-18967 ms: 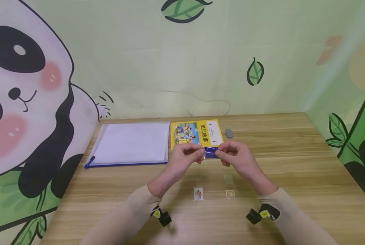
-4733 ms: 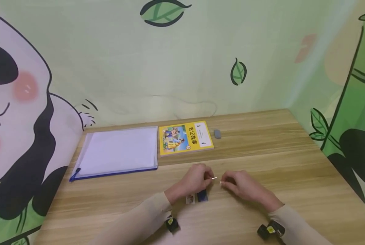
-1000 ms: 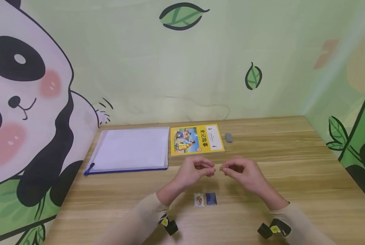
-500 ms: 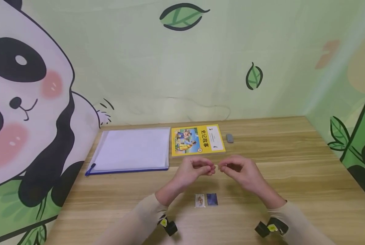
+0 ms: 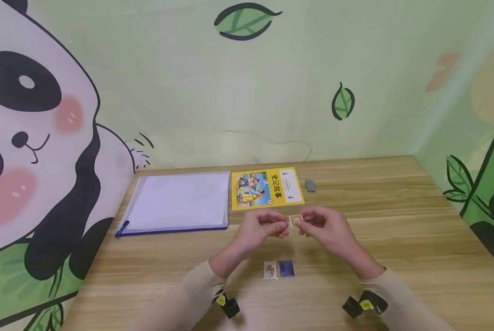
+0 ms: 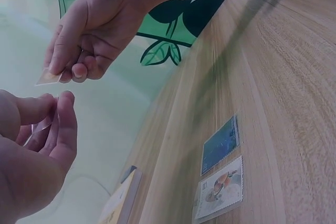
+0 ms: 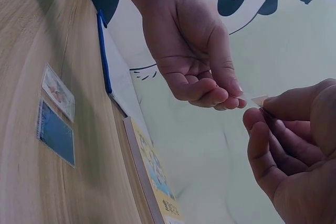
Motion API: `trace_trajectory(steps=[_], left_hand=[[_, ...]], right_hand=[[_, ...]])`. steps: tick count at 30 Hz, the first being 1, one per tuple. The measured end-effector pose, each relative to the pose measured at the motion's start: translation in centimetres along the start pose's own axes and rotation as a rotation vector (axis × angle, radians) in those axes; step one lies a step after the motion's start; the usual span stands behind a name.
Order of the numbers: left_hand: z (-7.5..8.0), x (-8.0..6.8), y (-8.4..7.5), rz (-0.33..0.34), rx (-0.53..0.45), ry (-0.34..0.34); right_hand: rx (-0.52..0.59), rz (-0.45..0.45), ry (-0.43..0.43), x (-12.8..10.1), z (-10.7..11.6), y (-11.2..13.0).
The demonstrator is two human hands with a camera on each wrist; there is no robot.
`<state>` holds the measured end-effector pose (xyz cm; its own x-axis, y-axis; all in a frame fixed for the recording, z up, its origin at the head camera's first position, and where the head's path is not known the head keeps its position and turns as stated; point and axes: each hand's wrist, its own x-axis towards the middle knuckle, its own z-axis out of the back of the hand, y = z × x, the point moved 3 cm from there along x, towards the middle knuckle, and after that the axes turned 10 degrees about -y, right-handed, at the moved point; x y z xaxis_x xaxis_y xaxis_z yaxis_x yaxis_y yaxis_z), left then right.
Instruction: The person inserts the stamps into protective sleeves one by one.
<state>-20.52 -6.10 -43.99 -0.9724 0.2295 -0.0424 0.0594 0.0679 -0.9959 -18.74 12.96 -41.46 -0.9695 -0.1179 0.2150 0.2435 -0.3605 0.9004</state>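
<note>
My right hand [image 5: 327,227] pinches a small white-bordered stamp [image 5: 295,221] between thumb and fingers, above the table. Close to its left edge, my left hand [image 5: 260,231] pinches a small clear sleeve [image 7: 247,98], mostly hidden by the fingers. Whether the stamp's edge touches the sleeve, I cannot tell. Below the hands, two stamps lie side by side on the wood: a pale one with a picture [image 5: 269,270] in a clear sleeve, and a dark blue one [image 5: 286,268]. Perforated edges show on both in the left wrist view.
A yellow picture-covered book [image 5: 267,188] lies behind the hands, with a small grey eraser-like block [image 5: 310,185] at its right. To its left is a clear blue-edged zip folder [image 5: 176,202] holding white paper. A panda-painted wall [image 5: 180,92] stands behind the table [image 5: 396,220].
Over the last second the right hand has turned the stamp face up. Since the oldest frame, the blue stamp has gone from the hands to the table; the white-bordered stamp and clear sleeve were picked up.
</note>
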Motion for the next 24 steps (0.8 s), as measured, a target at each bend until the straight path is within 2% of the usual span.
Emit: trace_trajectory(steps=[9, 18, 24], left_hand=[[0.2, -0.2, -0.2, -0.015, 0.057, -0.002], [0.2, -0.3, -0.5, -0.040, 0.151, -0.021], [0.3, -0.4, -0.6, -0.043, 0.145, -0.027]], right_hand=[[-0.006, 0.004, -0.022, 0.2, 0.2, 0.6], [0.006, -0.014, -0.002, 0.4, 0.2, 1.0], [-0.001, -0.031, -0.011, 0.6, 0.0, 1.1]])
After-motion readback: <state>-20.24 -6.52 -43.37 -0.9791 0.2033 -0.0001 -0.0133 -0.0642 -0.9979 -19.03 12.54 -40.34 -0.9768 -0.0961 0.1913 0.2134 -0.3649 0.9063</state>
